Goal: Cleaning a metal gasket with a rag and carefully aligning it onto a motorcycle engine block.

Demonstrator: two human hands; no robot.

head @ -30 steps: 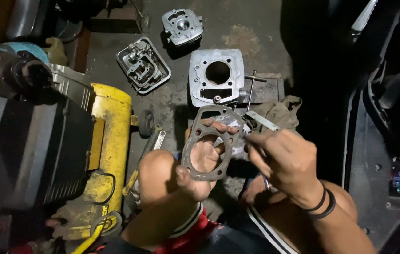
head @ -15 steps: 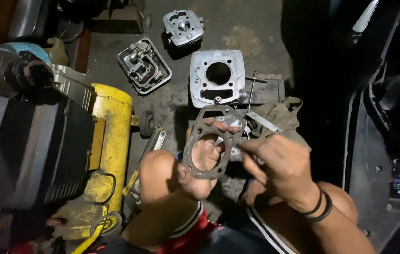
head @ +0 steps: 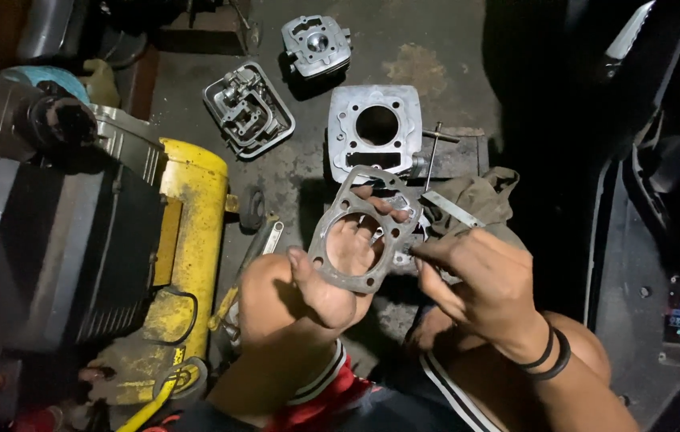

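left hand (head: 332, 280) cradles the flat gasket (head: 365, 232) below the cylinder block (head: 374, 132) for support, while the right hand (head: 484, 288) pinches a thin blade (head: 452, 210) at its edge.

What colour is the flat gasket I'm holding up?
Dull grey, in the head view: the flat metal gasket held in the left hand.

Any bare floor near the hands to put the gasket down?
Bare patch at top, between the small cylinder head and the dark panel on the right. Another strip between the yellow tank and the cylinder block. Crowded under the left hand, right hand and gasket: rag, parts.
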